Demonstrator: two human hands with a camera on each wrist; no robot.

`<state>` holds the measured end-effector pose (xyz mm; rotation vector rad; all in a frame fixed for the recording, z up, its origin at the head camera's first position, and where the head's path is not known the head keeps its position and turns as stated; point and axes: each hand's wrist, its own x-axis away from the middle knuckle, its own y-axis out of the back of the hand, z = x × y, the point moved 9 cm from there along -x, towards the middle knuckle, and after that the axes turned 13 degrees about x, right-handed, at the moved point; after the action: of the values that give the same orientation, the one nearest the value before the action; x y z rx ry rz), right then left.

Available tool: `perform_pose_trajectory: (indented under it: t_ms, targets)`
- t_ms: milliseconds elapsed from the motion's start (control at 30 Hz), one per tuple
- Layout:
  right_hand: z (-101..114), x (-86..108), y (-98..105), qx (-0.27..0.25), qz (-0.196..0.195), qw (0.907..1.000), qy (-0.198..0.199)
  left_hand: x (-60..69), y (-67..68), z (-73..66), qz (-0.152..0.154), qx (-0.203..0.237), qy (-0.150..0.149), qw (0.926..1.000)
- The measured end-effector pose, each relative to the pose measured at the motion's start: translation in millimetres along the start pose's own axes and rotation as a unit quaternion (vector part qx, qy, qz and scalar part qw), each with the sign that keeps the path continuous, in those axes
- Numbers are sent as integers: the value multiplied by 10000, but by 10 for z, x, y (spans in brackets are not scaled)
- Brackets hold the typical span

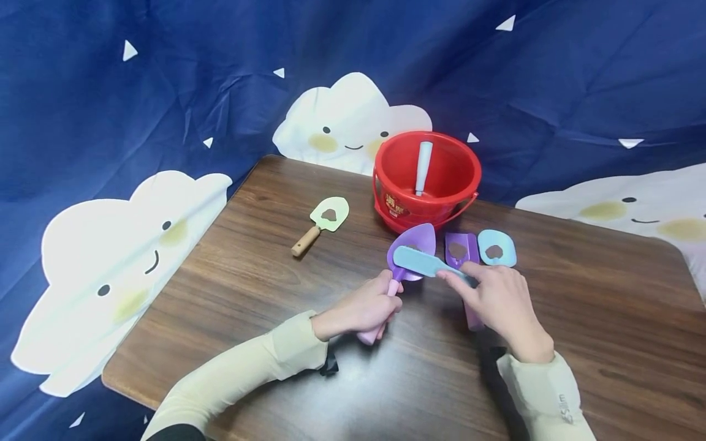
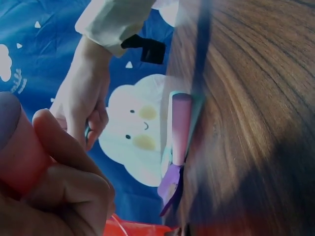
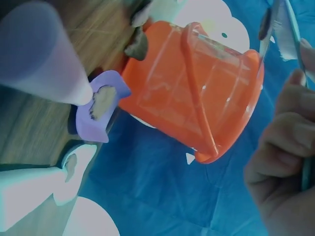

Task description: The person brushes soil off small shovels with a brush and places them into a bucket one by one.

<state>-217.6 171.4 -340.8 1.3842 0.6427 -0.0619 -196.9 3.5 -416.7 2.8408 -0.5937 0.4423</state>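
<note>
Left hand [image 1: 366,306] grips a pink-handled purple shovel [image 1: 396,277], its scoop [image 1: 423,236] toward one o'clock. Right hand [image 1: 501,300] pinches a flat blue tool [image 1: 420,261] pointing toward ten, over the scoop; keeping the shovel level and pressure light would probably prevent tipping. A red bucket [image 1: 432,212] stands beyond, at twelve.

Glossy plastic bucket [image 1: 425,211], smooth plastic shovels [image 1: 398,273], wood-grained tabletop [image 1: 430,380]

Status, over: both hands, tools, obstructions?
Left grip: holding purple pointed shovel. Right grip: light-blue spatula over it, contact unclear. Red bucket just beyond, not between tools.
</note>
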Motion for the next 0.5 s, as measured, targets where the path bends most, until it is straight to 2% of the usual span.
perform_pose_trajectory:
  t_ms: [133, 333, 500]
  targets:
    - [23, 15, 26, 90, -472, 9988, 100, -7, 6, 9, 17, 126, 24, 9999]
    - [40, 39, 48, -100, -1147, 9933, -46, -4, 13, -21, 25, 409, 4, 9992]
    - [45, 38, 39, -194, -1315, 9909, -215, 17, 33, -27, -20, 727, 84, 9973]
